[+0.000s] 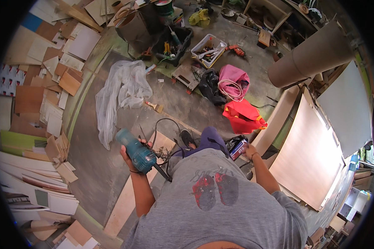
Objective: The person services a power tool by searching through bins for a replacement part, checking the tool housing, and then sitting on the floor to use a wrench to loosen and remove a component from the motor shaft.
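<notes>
— Broadly, how did the hands stand?
— The left hand (125, 155) was curled around a teal power tool (139, 157), thumb on one side and fingertips on the other, left of the person's grey shirt (237, 216); the right hand (249, 151) was closed about one end of a blue-and-red package (237, 150) (its contents could not be told).
— And sound handling?
— Arguably, it required a firm hold on the tool's body, fingers clear of its working end, and the black cord (163, 173) free of snags.
</notes>
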Available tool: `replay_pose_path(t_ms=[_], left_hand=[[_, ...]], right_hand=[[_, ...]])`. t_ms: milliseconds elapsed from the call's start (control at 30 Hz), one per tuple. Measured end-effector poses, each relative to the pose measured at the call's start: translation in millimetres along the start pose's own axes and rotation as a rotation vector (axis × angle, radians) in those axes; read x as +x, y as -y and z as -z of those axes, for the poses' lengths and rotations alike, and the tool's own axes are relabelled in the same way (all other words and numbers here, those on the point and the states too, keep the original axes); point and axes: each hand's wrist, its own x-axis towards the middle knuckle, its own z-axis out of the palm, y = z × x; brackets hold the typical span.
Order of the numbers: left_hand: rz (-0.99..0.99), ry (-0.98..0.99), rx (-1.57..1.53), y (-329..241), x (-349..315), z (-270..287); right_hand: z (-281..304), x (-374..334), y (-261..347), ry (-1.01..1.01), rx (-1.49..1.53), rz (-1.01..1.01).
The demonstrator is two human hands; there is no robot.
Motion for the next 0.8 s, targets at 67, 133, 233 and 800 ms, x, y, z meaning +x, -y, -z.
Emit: replay_pose_path(t_ms=[67, 133, 233, 800], left_hand=[[0.054, -0.061, 0.105, -19, 41, -9], [0.107, -0.096, 0.294, -41, 89, -23], [0.228, -0.171, 0.489, -59, 160, -30], [1.207, -0.280, 0.689, 14, 469, -67]], right_hand=[[-5, 8, -19, -0.002, 0.020, -0.110], [-10, 13, -12, 0.005, 0.025, -0.244], [-12, 32, 14, 0.037, 0.054, -0.401], [-17, 178, 368, -0.043, 0.537, 0.018]])
